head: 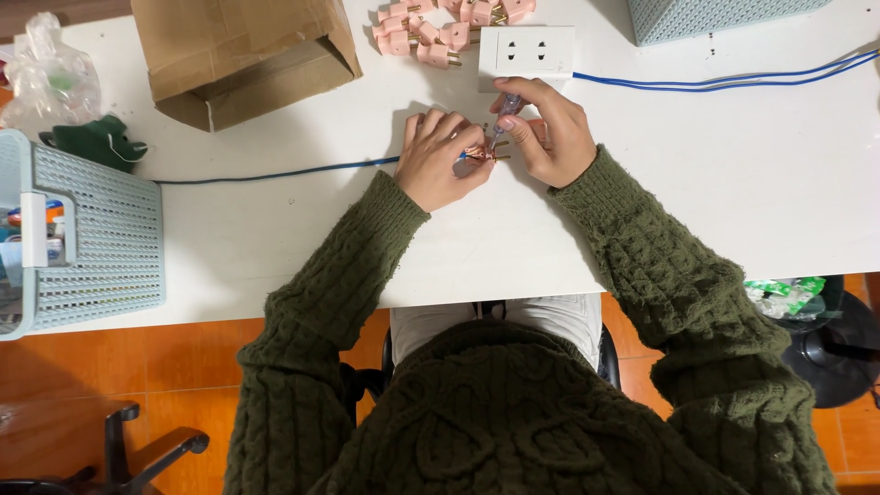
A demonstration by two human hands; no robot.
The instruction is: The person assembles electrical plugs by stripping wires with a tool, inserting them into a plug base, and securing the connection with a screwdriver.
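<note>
We see 2 bare hands, a dark green cable-knit sweater [513, 412] with ribbed cuffs, and light grey trousers [495, 321].

Pink plugs [446, 26], white socket [526, 52] (blue cable [724, 81]), green cable-knit sleeves [642, 247].

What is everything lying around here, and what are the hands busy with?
table: one, white, under everything
pink plugs: a pile, top centre
socket block: one, white, beside the pile
blue cable: from the socket block to the right edge
cardboard box: one, brown, top left
basket: one, pale blue, left edge
plug: one, pink, between the hands
screwdriver: one, in the right hand
left hand: steadies the plug
right hand: grips the screwdriver
</note>
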